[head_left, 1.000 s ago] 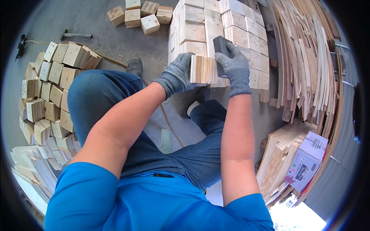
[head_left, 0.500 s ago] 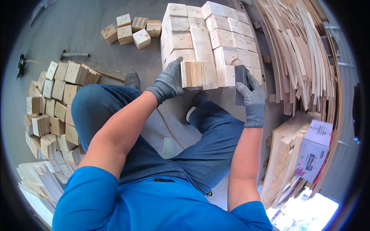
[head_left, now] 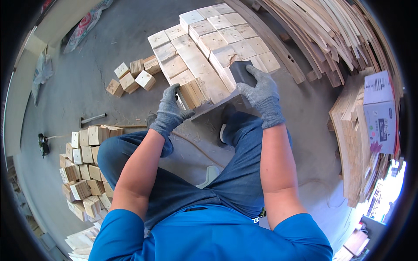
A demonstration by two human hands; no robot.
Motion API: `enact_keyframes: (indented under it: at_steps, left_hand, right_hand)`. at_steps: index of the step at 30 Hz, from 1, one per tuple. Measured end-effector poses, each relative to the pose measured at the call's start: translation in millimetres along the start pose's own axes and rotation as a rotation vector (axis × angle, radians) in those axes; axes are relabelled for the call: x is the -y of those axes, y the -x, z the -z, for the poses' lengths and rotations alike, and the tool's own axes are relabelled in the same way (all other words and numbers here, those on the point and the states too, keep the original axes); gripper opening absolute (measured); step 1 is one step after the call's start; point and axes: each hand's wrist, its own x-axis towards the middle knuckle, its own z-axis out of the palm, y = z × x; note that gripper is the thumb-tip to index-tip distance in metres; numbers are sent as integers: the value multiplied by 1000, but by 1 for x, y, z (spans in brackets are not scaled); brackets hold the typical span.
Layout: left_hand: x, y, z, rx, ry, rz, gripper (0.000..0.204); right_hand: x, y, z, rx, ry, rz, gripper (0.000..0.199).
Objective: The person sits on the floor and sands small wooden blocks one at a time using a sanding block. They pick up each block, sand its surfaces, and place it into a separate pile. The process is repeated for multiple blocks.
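Note:
My left hand (head_left: 169, 112), in a grey knit glove, holds the near-left side of a laminated wooden block (head_left: 194, 93) with its layered grain facing up. This block is at the near-left corner of a large stack of pale wooden blocks (head_left: 222, 35). In my gloved right hand (head_left: 261, 93) is a dark grey, flat rectangular piece (head_left: 242, 75), pinched between thumb and fingers. That piece is over the near-right part of the stack; whether it touches the wood I cannot tell. Its exact kind does not show.
Several loose blocks (head_left: 128, 82) lie left of the stack. More blocks (head_left: 89, 167) are heaped by my left knee, with a hammer (head_left: 92, 119) beyond them. Long wooden strips (head_left: 313, 35) and a printed carton (head_left: 379, 115) on boards stand at right. A hose (head_left: 198, 148) crosses the floor.
The view has turned, so the stack sits tilted and farther left. The dark piece has shifted inward over the stack and now lies flatter. Both hands keep their holds.

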Motion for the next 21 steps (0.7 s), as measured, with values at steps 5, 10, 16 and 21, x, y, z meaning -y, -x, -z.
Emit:
enact_keyframes:
  at_steps: [5, 10, 16, 21]
  left_hand:
    - [-35, -5, 9, -48, -119, -139, 110]
    - [-21, -25, 2, -236, -191, -373, 104]
    - [0, -24, -13, -319, -185, -444, 103]
    - [5, 4, -13, -254, -196, -471, 92]
  right_hand:
    - [-8, 3, 5, 11, -63, -19, 71]
    - [-5, 1, 5, -5, -18, -2, 71]
    - [-11, 1, -3, -11, -9, 14, 69]
    - [-12, 0, -6, -16, 1, 56, 68]
